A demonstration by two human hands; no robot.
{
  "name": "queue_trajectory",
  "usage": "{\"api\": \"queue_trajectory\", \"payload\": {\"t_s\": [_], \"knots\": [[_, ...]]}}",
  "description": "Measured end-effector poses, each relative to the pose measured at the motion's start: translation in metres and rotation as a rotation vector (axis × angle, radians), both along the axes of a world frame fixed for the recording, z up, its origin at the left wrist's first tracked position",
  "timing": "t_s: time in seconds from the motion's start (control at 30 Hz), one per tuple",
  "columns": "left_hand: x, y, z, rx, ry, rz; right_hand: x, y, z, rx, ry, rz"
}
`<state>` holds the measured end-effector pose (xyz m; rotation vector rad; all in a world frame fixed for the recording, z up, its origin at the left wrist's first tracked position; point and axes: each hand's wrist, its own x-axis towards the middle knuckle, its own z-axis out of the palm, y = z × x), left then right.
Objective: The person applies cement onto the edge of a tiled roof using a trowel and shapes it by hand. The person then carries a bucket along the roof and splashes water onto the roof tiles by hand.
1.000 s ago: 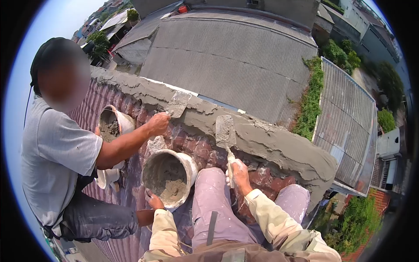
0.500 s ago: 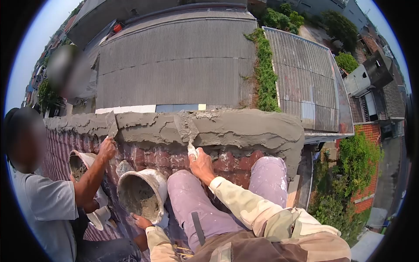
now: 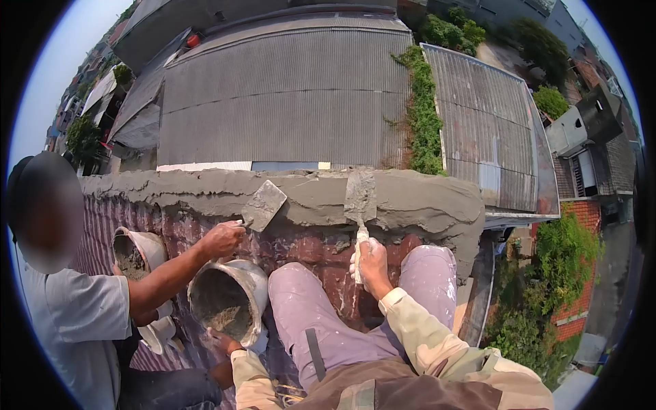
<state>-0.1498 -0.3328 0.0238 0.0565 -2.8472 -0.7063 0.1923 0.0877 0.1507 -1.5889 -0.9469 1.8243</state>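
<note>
My right hand (image 3: pixel 371 265) is closed round the pale handle of a trowel (image 3: pixel 360 198). The trowel's mortar-smeared blade lies against the wet grey mortar (image 3: pixel 424 198) along the roof ridge. Down at the left, my left hand (image 3: pixel 224 342) grips the near side of a bucket (image 3: pixel 254 290) that has grey mortar in its bottom. The bucket tilts with its mouth towards the left. A co-worker's hand (image 3: pixel 224 239) holds another trowel (image 3: pixel 265 206), its square blade over the mortar just left of mine.
The co-worker (image 3: pixel 75 307) sits close on my left, beside a second bucket (image 3: pixel 147 249) with mortar. Reddish roof tiles (image 3: pixel 307 256) slope below the ridge. Beyond it lie lower corrugated roofs (image 3: pixel 287 102); the ridge ends at the right above a drop.
My right hand has moved the trowel to the right along the mortar. The co-worker's hand and trowel have also shifted right. My left hand stays at the bucket.
</note>
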Motion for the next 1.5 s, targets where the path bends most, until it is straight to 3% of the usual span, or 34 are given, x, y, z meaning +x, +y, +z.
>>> {"api": "queue_trajectory", "payload": {"t_s": [0.07, 0.13, 0.27, 0.3, 0.33, 0.37, 0.43, 0.53, 0.67, 0.73, 0.8, 0.87, 1.03, 1.1, 1.13, 1.2, 1.23, 1.27, 1.33, 1.37, 1.4, 1.47, 1.5], "knots": [[0.001, -0.002, -0.004, 0.011, 0.031, 0.000, -0.043, -0.005, 0.008, 0.011, -0.034, 0.169], [-0.004, -0.014, -0.017, 0.044, 0.069, -0.061, -0.091, -0.018, -0.031, 0.170, -0.132, 0.227], [-0.008, -0.024, -0.027, -0.054, 0.072, -0.097, -0.120, -0.015, 0.011, 0.082, -0.101, 0.376], [-0.008, -0.026, -0.027, -0.211, 0.160, -0.154, -0.122, -0.018, 0.003, 0.283, -0.200, 0.430], [-0.009, -0.023, -0.031, -0.362, 0.250, -0.212, -0.119, -0.020, -0.006, 0.479, -0.310, 0.486], [0.000, -0.011, -0.019, -0.354, 0.235, -0.244, -0.110, -0.019, 0.002, 0.405, -0.332, 0.555], [0.027, 0.026, 0.032, -0.116, -0.002, -0.024, -0.078, -0.015, 0.016, 0.369, -0.440, 0.503], [0.000, -0.006, -0.002, -0.099, 0.035, -0.076, -0.025, -0.012, 0.013, 0.368, -0.531, 0.478], [0.004, 0.003, 0.004, -0.053, -0.091, 0.037, 0.023, -0.014, 0.023, 0.365, -0.616, 0.388], [0.004, -0.022, -0.024, -0.680, 0.214, -0.187, 0.035, -0.012, 0.031, 0.337, -0.680, 0.348], [0.020, 0.011, 0.012, -0.187, 0.161, -0.108, 0.051, -0.012, 0.017, 0.348, -0.688, 0.293], [0.032, 0.034, 0.044, -0.188, -0.194, 0.092, 0.065, -0.010, 0.017, 0.345, -0.737, 0.256], [0.020, 0.013, 0.017, -0.329, -0.068, -0.015, 0.095, -0.001, 0.010, 0.346, -0.840, 0.129], [0.011, 0.002, 0.005, -0.047, 0.037, -0.102, 0.109, 0.004, 0.005, 0.386, -0.872, 0.074], [0.012, -0.001, 0.003, -0.050, 0.034, -0.093, 0.115, 0.007, 0.005, 0.401, -0.911, 0.063], [0.016, 0.002, 0.008, -0.421, -0.101, -0.044, 0.117, 0.015, 0.019, 0.199, -0.709, -0.069], [-0.005, -0.018, -0.015, -0.374, -0.283, 0.095, 0.117, 0.015, 0.011, 0.155, -0.592, -0.132], [-0.005, -0.018, -0.020, -0.373, -0.282, 0.104, 0.110, 0.016, 0.011, 0.111, -0.473, -0.195], [-0.003, -0.020, -0.029, -0.046, 0.070, 0.047, 0.084, 0.008, 0.008, -0.091, -0.075, -0.384], [0.012, -0.019, -0.017, -0.731, -0.039, -0.130, 0.066, 0.000, 0.001, -0.065, -0.021, -0.295], [0.006, -0.028, -0.028, -0.736, -0.038, -0.116, 0.044, -0.004, 0.002, -0.129, 0.097, -0.230], [-0.009, -0.043, -0.048, -0.422, 0.189, -0.184, -0.005, -0.015, 0.001, -0.109, 0.095, -0.070], [-0.006, -0.048, -0.050, -0.631, 0.316, -0.263, -0.026, -0.019, 0.000, -0.130, 0.096, -0.050]]}}
